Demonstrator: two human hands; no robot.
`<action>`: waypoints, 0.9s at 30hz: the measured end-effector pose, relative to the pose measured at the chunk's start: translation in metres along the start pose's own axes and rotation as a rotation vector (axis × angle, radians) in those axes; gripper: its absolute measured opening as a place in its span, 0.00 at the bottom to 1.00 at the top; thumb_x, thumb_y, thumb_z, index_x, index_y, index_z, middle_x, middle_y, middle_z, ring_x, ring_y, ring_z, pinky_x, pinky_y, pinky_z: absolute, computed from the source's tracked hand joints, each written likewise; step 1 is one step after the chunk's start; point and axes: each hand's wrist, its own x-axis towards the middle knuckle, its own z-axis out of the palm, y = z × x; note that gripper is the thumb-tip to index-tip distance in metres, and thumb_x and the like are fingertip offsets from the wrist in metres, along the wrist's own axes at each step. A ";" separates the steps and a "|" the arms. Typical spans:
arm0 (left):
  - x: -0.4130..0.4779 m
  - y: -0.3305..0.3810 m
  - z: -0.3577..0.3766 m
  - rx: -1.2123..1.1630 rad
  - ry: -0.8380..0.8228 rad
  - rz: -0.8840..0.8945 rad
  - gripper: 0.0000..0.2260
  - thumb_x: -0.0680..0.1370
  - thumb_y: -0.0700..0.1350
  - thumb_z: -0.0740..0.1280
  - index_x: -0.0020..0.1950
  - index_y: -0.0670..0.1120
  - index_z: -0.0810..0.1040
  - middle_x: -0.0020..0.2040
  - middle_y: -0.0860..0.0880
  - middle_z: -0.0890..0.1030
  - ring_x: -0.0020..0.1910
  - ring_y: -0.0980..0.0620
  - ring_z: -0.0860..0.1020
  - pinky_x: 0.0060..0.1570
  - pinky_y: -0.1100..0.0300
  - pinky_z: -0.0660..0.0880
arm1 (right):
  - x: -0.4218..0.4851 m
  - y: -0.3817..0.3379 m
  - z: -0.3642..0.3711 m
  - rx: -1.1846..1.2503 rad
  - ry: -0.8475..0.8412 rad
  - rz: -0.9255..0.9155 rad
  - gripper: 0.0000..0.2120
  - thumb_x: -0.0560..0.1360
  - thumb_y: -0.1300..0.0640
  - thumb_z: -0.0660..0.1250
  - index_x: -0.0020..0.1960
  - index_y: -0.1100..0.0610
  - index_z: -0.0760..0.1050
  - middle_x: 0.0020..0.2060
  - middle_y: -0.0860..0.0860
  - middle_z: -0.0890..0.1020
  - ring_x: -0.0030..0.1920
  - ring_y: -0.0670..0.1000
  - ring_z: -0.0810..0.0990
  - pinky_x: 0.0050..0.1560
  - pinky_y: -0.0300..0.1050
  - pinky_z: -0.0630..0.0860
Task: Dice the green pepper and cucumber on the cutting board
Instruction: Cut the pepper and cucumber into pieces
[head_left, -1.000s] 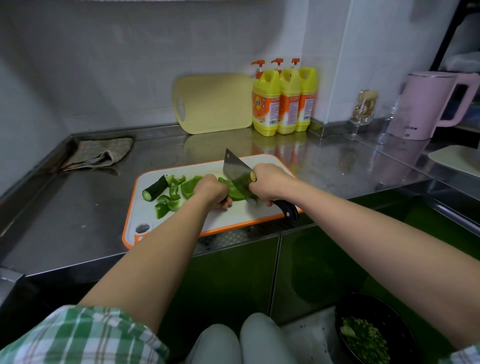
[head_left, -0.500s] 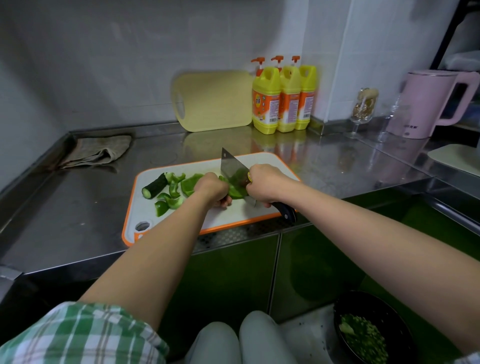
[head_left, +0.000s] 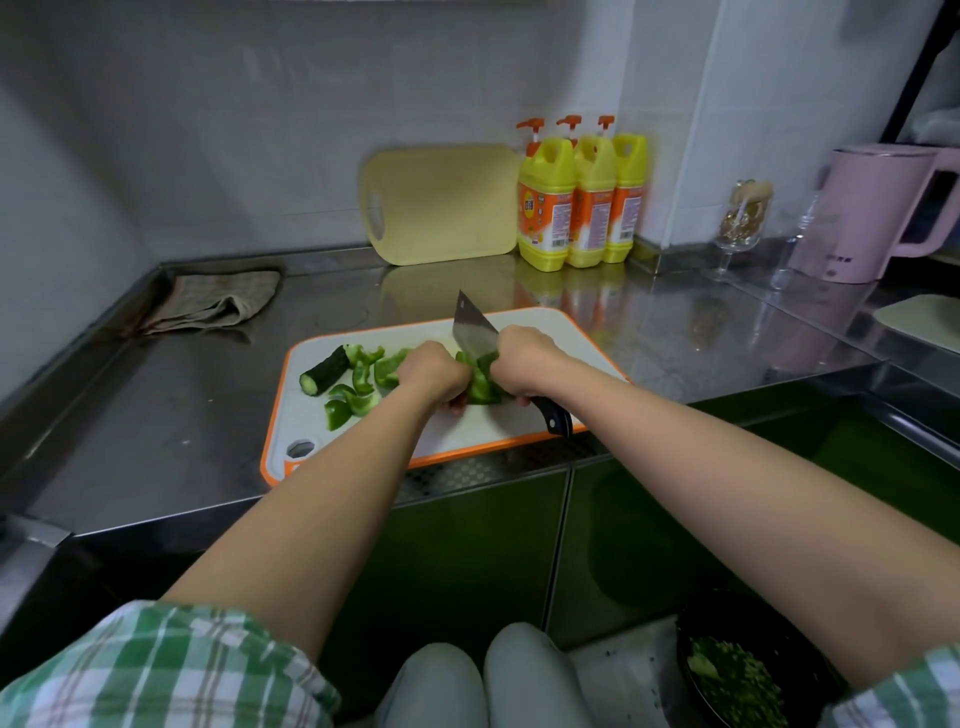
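1. Stainless steel bench (head_left: 156, 426) tucked into a corner with white tiled walls. The white cutting board (head_left: 467, 431) with the orange rim sits right at the bench's front edge, roughly mid-bench.
2. Left hand (head_left: 428, 371) is curled down over a green pepper chunk (head_left: 480, 384) near the middle of the board, fingers tucked under and pinning it in place.
3. Right hand (head_left: 524, 364) is wrapped round the cleaver (head_left: 472, 332) handle, and the dark handle end pokes out toward the board's front edge. The blade is tilted with its tip up and away, and its lower edge is at the chunk, just beside the left hand's fingers.
4. Loose pepper pieces (head_left: 358, 387) are scattered over the board's left half. The dark-skinned cucumber stub (head_left: 324, 370) lies at their far-left side, touching them as far as I can see.
5. At the bench's back edge, a pale yellow board (head_left: 447, 202) leans on the wall, with three yellow pump bottles (head_left: 582, 202) just beside it on the right.
6. Crumpled cloth (head_left: 218, 301) in the back left corner.
7. Stemmed glass (head_left: 743, 218) and pink kettle (head_left: 872, 213) are off at the right end.
8. Black bowl (head_left: 737, 670) of chopped green bits sits down on the floor, below the bench's right part.
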 end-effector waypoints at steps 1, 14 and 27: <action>-0.001 0.000 0.000 -0.011 0.017 0.002 0.10 0.73 0.42 0.66 0.41 0.36 0.83 0.37 0.38 0.84 0.41 0.41 0.83 0.47 0.48 0.81 | -0.001 0.000 -0.001 0.003 0.003 -0.008 0.09 0.73 0.67 0.60 0.35 0.60 0.69 0.25 0.55 0.75 0.31 0.56 0.78 0.43 0.46 0.79; 0.011 -0.006 0.005 -0.194 -0.037 -0.105 0.09 0.78 0.35 0.65 0.38 0.39 0.72 0.29 0.39 0.78 0.25 0.47 0.75 0.31 0.56 0.75 | -0.016 0.013 -0.010 -0.027 -0.045 -0.092 0.08 0.74 0.67 0.56 0.38 0.61 0.69 0.24 0.56 0.75 0.23 0.51 0.76 0.27 0.39 0.70; 0.016 -0.008 0.004 -0.070 -0.072 -0.023 0.11 0.79 0.40 0.64 0.37 0.40 0.72 0.35 0.38 0.80 0.31 0.44 0.76 0.32 0.56 0.74 | 0.005 0.000 0.005 -0.079 -0.001 -0.066 0.09 0.70 0.67 0.66 0.35 0.59 0.69 0.28 0.57 0.76 0.33 0.59 0.78 0.40 0.46 0.80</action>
